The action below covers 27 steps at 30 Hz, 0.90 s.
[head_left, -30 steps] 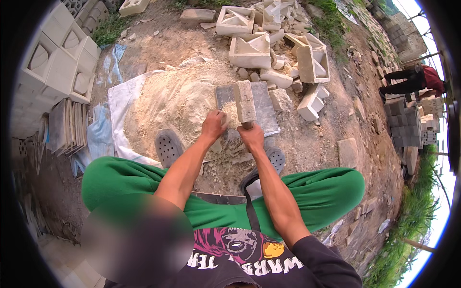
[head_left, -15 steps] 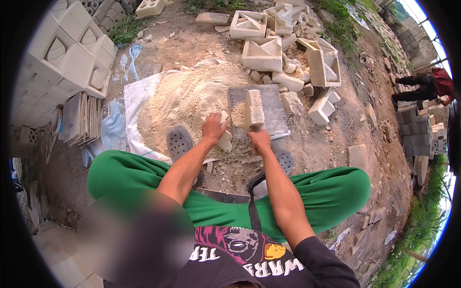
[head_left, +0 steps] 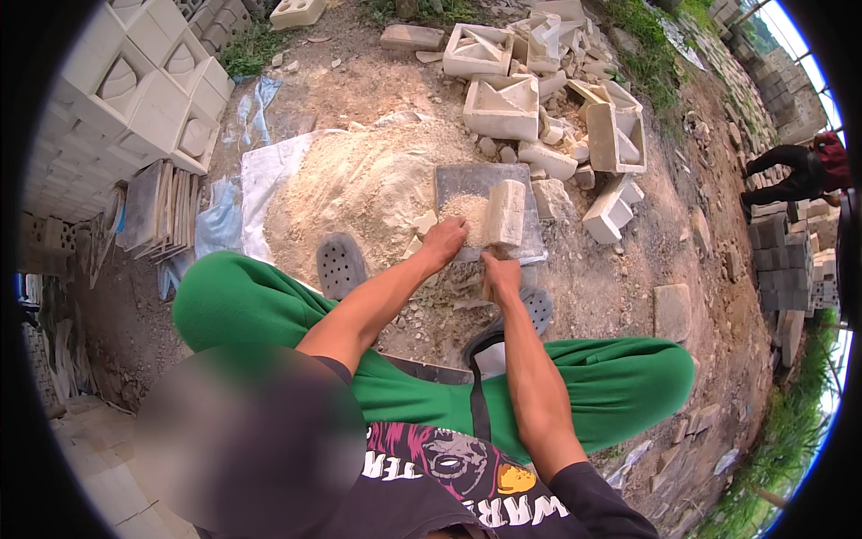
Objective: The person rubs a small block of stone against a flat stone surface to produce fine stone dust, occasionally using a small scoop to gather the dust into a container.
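A dark flat slab (head_left: pixel 453 180) lies on the ground in front of me, with pale crushed bits (head_left: pixel 464 208) on its left half. My left hand (head_left: pixel 446 238) is at the near edge of these bits, its fingers curled downward; what they hold, if anything, is hidden. Closed around a short wooden handle, my right hand (head_left: pixel 501 274) grips a mallet whose dusty, block-shaped head (head_left: pixel 505 214) rests over the right part of the slab. Pale broken chunks (head_left: pixel 425 222) lie just left of the slab, beside my left hand.
A heap of pale crushed material (head_left: pixel 359 184) spreads over a white sheet (head_left: pixel 269 175) on the left. Cast blocks (head_left: pixel 500 108) and rubble lie beyond the slab. Pale blocks (head_left: pixel 144 90) and thin boards (head_left: pixel 162 211) stand at left. Another person (head_left: pixel 799 171) is at far right.
My left hand has moved right, from the pale chunks to the crushed bits on the slab. The mallet in my right hand has shifted right, uncovering more of those bits.
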Available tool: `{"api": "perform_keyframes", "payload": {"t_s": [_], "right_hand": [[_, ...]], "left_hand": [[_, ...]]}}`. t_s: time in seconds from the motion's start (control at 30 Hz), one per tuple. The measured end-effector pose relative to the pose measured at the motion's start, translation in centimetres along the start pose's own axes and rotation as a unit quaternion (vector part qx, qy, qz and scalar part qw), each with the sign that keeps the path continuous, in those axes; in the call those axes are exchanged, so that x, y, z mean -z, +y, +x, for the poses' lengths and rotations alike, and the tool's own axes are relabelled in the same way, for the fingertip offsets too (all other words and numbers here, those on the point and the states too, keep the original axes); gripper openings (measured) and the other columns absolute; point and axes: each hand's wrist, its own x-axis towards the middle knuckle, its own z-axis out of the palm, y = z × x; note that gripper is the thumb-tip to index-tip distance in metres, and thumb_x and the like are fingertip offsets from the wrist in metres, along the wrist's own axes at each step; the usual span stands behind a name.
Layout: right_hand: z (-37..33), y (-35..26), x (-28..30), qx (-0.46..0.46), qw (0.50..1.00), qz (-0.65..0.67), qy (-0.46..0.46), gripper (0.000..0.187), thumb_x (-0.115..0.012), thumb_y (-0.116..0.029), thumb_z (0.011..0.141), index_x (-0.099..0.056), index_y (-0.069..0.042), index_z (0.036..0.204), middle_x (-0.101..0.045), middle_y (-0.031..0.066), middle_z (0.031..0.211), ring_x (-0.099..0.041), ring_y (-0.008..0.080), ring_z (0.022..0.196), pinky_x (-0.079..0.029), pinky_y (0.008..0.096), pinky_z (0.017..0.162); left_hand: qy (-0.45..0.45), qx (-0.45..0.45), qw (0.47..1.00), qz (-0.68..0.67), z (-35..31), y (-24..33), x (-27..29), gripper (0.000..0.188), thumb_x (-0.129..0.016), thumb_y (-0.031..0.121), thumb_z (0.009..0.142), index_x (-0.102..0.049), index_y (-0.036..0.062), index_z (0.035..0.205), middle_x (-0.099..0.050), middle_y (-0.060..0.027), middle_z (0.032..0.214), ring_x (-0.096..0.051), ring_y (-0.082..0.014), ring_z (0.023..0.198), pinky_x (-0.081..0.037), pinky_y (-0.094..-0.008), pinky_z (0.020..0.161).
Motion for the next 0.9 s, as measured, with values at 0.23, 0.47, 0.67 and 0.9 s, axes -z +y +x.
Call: {"api": "perform_keyframes", "payload": {"t_s": [0.23,0.47,0.67,0.9], "right_hand": [[-1.4,-0.4,0.8,-0.006,1.000,0.012,-0.021,0.053,-0.077,-0.036,0.070,-0.072,0.005,0.103,-0.074,0.0214,0.087,-0.073,0.0297,0.071,-0.058,0.0393,0.071],[-1.9,-1.4,0.9,0.026,0.999,0.014,0.023,0.041,-0.077,-0.030,0.073,-0.069,0.007,0.086,-0.068,0.0115,0.068,-0.067,0.0221,0.053,-0.055,0.0361,0.051],[-2.2,-2.7,1.2,0.059,0.998,-0.017,0.002,0.038,-0.076,-0.030,0.074,-0.071,0.003,0.091,-0.069,0.0105,0.068,-0.066,0.0205,0.051,-0.053,0.0355,0.051],[-4.6,-6.6,0.4,0.169,0.982,-0.081,0.003,0.042,-0.074,-0.034,0.073,-0.073,0.002,0.094,-0.073,0.0195,0.080,-0.072,0.0315,0.074,-0.055,0.0389,0.069]], "left_hand": [[-0.024,0.027,0.999,0.015,1.1,-0.2,1.2,0.016,-0.055,0.010,0.087,-0.067,0.0023,0.094,-0.065,-0.0156,0.097,-0.067,-0.0358,0.094,-0.055,-0.0475,0.077],[0.071,0.126,0.958,-0.247,2.1,0.0,1.7,0.027,-0.058,0.006,0.087,-0.070,0.0072,0.111,-0.068,-0.0167,0.113,-0.065,-0.0373,0.100,-0.053,-0.0454,0.089],[0.171,0.096,0.974,-0.114,0.9,-2.2,2.4,0.027,-0.061,0.009,0.086,-0.069,0.0107,0.112,-0.067,-0.0113,0.111,-0.061,-0.0325,0.108,-0.050,-0.0426,0.092],[0.164,0.142,0.975,-0.056,-2.6,-3.8,2.7,0.031,-0.068,0.025,0.085,-0.067,0.0094,0.112,-0.064,-0.0098,0.115,-0.058,-0.0304,0.111,-0.046,-0.0425,0.096]]}}
